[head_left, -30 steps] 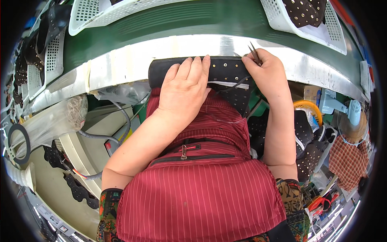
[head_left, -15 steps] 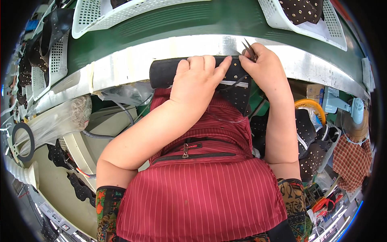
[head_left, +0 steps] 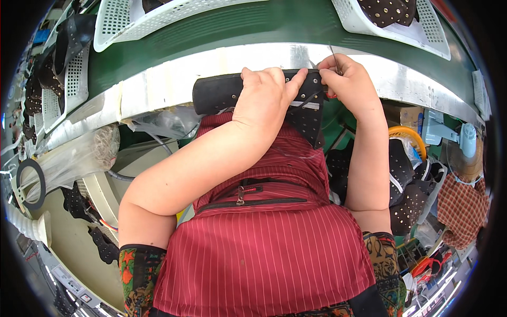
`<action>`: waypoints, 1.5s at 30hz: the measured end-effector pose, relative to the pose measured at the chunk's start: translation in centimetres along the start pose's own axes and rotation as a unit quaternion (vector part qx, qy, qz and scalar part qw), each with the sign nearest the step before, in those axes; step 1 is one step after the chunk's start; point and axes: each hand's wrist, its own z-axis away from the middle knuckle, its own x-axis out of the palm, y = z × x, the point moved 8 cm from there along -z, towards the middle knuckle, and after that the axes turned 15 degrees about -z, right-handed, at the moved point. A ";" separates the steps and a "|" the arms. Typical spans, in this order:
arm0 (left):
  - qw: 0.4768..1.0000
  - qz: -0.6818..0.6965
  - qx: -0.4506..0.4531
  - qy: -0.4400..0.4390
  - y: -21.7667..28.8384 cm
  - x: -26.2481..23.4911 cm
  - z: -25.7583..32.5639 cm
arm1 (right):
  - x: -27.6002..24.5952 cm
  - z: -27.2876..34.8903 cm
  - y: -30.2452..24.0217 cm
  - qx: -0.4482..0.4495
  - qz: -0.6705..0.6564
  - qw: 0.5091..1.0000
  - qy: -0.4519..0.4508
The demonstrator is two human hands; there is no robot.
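Observation:
A black studded piece of material (head_left: pixel 216 94) lies across the metal edge of the bench, its lower part hanging over my lap. My left hand (head_left: pixel 264 98) is closed over its middle, the index finger reaching toward the far edge. At the piece's right end my right hand (head_left: pixel 353 87) is closed on small scissors (head_left: pixel 338 64). Their dark blades point away from me, and a bit of red shows under the fingers. The right thumb and index finger pinch close to the piece's corner; whether they also grip a thread is too small to tell.
Beyond the metal edge (head_left: pixel 158 82) runs a green belt surface (head_left: pixel 237 37). White perforated baskets (head_left: pixel 346 24) with studded pieces stand on it. At the right are an orange basket rim (head_left: pixel 409 134), a light-blue fan (head_left: pixel 467 140) and more studded pieces (head_left: pixel 409 208). A plastic bag (head_left: pixel 79 158) hangs left.
The right hand has shifted slightly right, and the scissors blades have swung from up-left to nearly straight ahead. The left hand has curled more, and the black piece sits slightly farther left.

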 end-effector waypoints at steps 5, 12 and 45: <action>1.000 0.007 -0.002 0.005 0.3 0.2 0.0 | -0.3 0.6 -0.2 0.014 -0.022 0.999 0.030; 1.000 0.007 0.003 0.001 0.3 0.2 0.0 | 0.0 0.3 -0.2 -0.050 0.051 0.996 0.060; 0.846 0.528 -0.029 0.063 -2.3 1.7 -3.8 | 0.8 1.1 -0.6 -0.127 0.111 0.985 0.040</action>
